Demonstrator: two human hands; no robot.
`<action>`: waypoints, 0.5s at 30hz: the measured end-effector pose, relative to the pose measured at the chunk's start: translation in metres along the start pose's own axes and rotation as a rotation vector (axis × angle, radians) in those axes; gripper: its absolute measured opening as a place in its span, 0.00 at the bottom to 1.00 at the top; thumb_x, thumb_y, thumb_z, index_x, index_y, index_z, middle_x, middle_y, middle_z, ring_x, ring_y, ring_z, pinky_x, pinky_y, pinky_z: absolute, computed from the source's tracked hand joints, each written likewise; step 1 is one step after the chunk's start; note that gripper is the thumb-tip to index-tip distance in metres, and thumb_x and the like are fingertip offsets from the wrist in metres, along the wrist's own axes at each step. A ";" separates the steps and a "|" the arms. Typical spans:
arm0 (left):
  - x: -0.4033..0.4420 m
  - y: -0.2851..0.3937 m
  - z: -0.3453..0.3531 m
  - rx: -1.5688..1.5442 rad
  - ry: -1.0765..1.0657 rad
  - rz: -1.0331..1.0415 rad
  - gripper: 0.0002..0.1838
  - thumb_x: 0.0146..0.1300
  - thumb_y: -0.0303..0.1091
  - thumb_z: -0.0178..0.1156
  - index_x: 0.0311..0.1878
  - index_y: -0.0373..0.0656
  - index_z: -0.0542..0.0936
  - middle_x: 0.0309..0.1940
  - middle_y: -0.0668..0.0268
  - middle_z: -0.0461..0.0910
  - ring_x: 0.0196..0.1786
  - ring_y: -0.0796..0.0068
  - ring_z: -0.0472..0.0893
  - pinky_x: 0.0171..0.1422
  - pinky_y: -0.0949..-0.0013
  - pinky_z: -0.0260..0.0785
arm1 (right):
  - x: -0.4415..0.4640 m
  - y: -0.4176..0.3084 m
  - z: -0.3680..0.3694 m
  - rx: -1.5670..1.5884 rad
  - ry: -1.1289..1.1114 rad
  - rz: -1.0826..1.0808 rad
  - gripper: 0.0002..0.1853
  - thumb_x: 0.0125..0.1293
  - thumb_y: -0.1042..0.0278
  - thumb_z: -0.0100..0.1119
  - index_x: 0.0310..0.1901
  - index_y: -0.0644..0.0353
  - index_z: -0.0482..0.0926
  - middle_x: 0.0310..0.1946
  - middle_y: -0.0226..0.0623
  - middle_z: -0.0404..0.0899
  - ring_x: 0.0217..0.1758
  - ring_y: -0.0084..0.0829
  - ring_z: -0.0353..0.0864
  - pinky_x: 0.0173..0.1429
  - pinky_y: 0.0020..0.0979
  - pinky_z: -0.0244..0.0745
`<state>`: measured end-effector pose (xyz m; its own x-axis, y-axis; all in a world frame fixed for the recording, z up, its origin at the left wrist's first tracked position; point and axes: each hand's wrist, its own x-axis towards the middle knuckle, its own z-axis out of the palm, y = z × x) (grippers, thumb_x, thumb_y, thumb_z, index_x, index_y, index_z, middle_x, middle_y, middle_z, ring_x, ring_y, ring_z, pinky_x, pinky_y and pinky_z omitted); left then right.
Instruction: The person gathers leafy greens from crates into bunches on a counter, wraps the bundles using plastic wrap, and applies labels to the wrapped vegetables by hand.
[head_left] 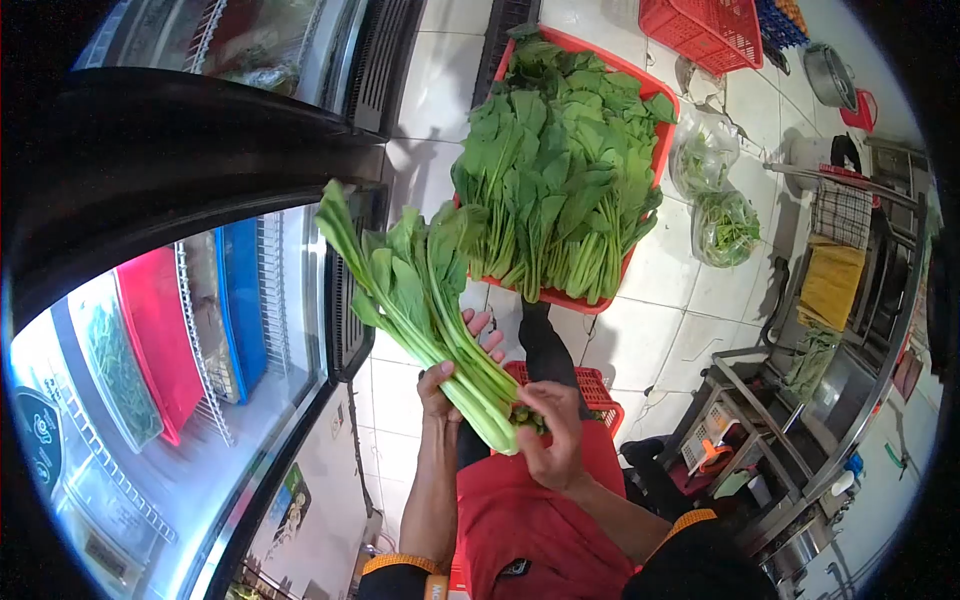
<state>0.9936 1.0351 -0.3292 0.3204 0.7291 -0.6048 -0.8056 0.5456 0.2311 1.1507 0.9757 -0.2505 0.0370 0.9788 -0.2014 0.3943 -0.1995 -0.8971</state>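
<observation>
A bunch of leafy greens with pale green stalks (430,325) lies slantwise across my left hand (440,385), whose thumb and fingers wrap round the stalks. Its leaves point up and left, the cut ends down and right. My right hand (553,430) is beside the stalk ends, fingers bent and partly apart; whether it grips anything is unclear. Beyond my hands, a red crate (663,125) is heaped with more leafy greens (560,170). Under my right hand, a smaller red basket (597,393) shows in part, with some greens near its edge.
Glass-door fridges with shelves (215,430) stand on the left. Two plastic bags of greens (727,228) lie on the tiled floor (655,330) right of the crate. Another red crate (705,30) is at the top. A metal rack with cloths (830,280) stands at the right.
</observation>
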 end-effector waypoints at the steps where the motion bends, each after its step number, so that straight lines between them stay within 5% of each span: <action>1: -0.001 0.001 0.002 -0.008 -0.030 -0.010 0.50 0.45 0.38 0.65 0.71 0.37 0.51 0.69 0.50 0.56 0.69 0.50 0.61 0.72 0.51 0.56 | 0.004 0.003 0.001 -0.045 0.060 0.008 0.22 0.62 0.66 0.61 0.56 0.66 0.73 0.48 0.43 0.74 0.54 0.34 0.72 0.51 0.31 0.73; 2: -0.001 0.000 0.002 -0.012 -0.030 -0.009 0.50 0.45 0.38 0.65 0.71 0.37 0.51 0.69 0.50 0.56 0.69 0.50 0.61 0.72 0.51 0.56 | 0.006 0.007 0.006 -0.048 0.058 0.008 0.22 0.62 0.66 0.61 0.56 0.66 0.73 0.48 0.43 0.74 0.54 0.34 0.72 0.51 0.31 0.73; 4: -0.001 -0.001 0.003 -0.017 -0.110 -0.025 0.52 0.43 0.37 0.65 0.71 0.35 0.49 0.70 0.49 0.53 0.71 0.51 0.58 0.76 0.55 0.50 | 0.007 0.017 0.018 0.605 -0.026 0.447 0.17 0.67 0.70 0.56 0.54 0.67 0.73 0.49 0.43 0.74 0.50 0.26 0.74 0.49 0.25 0.73; 5: -0.002 -0.001 0.008 -0.007 -0.130 -0.042 0.54 0.42 0.37 0.64 0.71 0.33 0.47 0.72 0.48 0.49 0.73 0.52 0.54 0.78 0.58 0.44 | 0.006 0.020 0.019 0.617 -0.110 0.509 0.16 0.69 0.70 0.52 0.55 0.69 0.72 0.48 0.41 0.75 0.46 0.21 0.75 0.49 0.23 0.72; 11: -0.007 0.006 0.010 0.013 -0.129 -0.008 0.54 0.42 0.38 0.62 0.72 0.35 0.45 0.73 0.48 0.46 0.74 0.52 0.51 0.78 0.56 0.43 | 0.007 0.009 0.014 0.515 0.163 0.361 0.18 0.71 0.71 0.47 0.58 0.72 0.68 0.46 0.43 0.75 0.47 0.27 0.76 0.51 0.25 0.71; 15: -0.005 0.006 0.009 0.064 -0.058 0.017 0.54 0.43 0.39 0.63 0.73 0.40 0.45 0.72 0.49 0.48 0.72 0.53 0.55 0.76 0.56 0.49 | 0.005 0.006 0.017 0.221 0.049 0.215 0.18 0.72 0.72 0.42 0.59 0.72 0.67 0.45 0.44 0.73 0.48 0.32 0.74 0.54 0.29 0.68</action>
<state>0.9917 1.0381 -0.3176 0.3367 0.7600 -0.5559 -0.7781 0.5570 0.2902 1.1378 0.9783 -0.2631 0.1444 0.9129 -0.3817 0.1635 -0.4025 -0.9007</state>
